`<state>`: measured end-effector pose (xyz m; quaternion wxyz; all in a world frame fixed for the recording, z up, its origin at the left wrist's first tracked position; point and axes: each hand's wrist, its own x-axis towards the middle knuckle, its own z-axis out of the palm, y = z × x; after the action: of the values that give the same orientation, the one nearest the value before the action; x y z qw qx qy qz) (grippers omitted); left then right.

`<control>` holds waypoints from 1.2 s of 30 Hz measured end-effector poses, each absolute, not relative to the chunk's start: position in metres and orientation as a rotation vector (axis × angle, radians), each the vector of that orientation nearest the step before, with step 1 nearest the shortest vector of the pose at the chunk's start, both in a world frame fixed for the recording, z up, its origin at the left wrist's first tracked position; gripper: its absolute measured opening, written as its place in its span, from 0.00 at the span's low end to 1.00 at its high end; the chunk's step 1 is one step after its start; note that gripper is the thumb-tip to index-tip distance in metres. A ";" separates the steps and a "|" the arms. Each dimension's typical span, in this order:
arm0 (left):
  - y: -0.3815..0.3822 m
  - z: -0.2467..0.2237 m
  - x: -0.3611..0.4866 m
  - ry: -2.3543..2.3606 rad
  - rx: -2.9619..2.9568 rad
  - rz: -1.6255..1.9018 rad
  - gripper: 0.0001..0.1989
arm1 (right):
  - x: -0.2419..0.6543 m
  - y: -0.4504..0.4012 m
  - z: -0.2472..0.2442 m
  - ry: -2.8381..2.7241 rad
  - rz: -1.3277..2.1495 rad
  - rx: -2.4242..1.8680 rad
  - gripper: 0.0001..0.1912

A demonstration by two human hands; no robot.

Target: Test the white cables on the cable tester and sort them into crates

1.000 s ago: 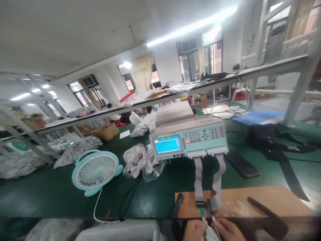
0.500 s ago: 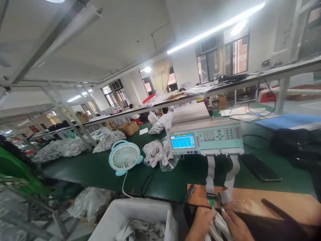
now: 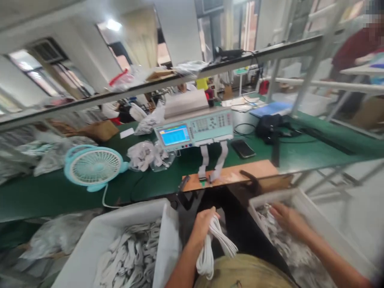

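My left hand (image 3: 205,224) is closed around a folded bundle of white cable (image 3: 221,237), whose loops hang below the fist over my lap. My right hand (image 3: 286,219) is over the left part of the right white bin (image 3: 315,206), at the pale cables (image 3: 277,240) lying in it. Motion blurs its fingers, so I cannot tell whether they grip a cable. Beyond my hands, grey ribbon cables (image 3: 204,160) run down from a tester (image 3: 195,130) with a lit screen to a small green connector board (image 3: 203,184) on an orange-brown wooden board (image 3: 234,174).
A second white bin (image 3: 168,224), filled with folded cables, stands at left. On the green table (image 3: 36,200) are a light-blue fan (image 3: 94,166), bagged cables (image 3: 142,154), a phone (image 3: 243,149) and a black bag (image 3: 270,127). A person (image 3: 357,48) is at far right.
Both hands have left the connectors at the wooden board. My left hand drew back with the white cable, and my right hand moved right to the other bin. The view has tilted downward and turned right.
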<state>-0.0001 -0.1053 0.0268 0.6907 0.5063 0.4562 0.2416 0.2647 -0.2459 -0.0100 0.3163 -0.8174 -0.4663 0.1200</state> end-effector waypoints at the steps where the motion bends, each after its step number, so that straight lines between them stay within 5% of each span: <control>1: -0.108 0.027 0.001 1.012 1.133 0.525 0.25 | 0.274 -0.260 -0.006 -1.216 0.190 -2.218 0.16; 4: -0.125 0.029 0.010 1.001 1.231 0.470 0.21 | 0.255 -0.284 0.008 -1.242 0.207 -2.121 0.15; 8: -0.155 0.048 0.021 0.820 1.641 0.545 0.11 | 0.173 -0.274 0.033 -1.337 0.965 -1.532 0.15; 10: -0.165 0.059 0.019 0.668 1.790 0.605 0.06 | 0.146 -0.265 0.040 -1.293 1.018 -1.384 0.17; 14: -0.165 0.064 0.001 0.697 1.551 0.596 0.16 | 0.142 -0.261 0.043 -1.447 0.791 -1.413 0.21; 20: -0.152 0.051 -0.018 0.772 1.368 0.416 0.12 | 0.159 -0.242 0.035 -2.016 0.202 -1.311 0.31; 30: -0.146 0.042 -0.014 0.886 1.235 0.434 0.10 | 0.147 -0.236 0.028 -1.902 0.327 -1.383 0.11; 36: -0.137 0.033 -0.006 0.926 1.214 0.563 0.07 | 0.139 -0.219 0.020 -1.942 0.342 -1.482 0.08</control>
<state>-0.0064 -0.1366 0.0326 0.6868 0.5423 0.4134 0.2516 0.1390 -0.2193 0.0198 0.3313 -0.5668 -0.7429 0.1310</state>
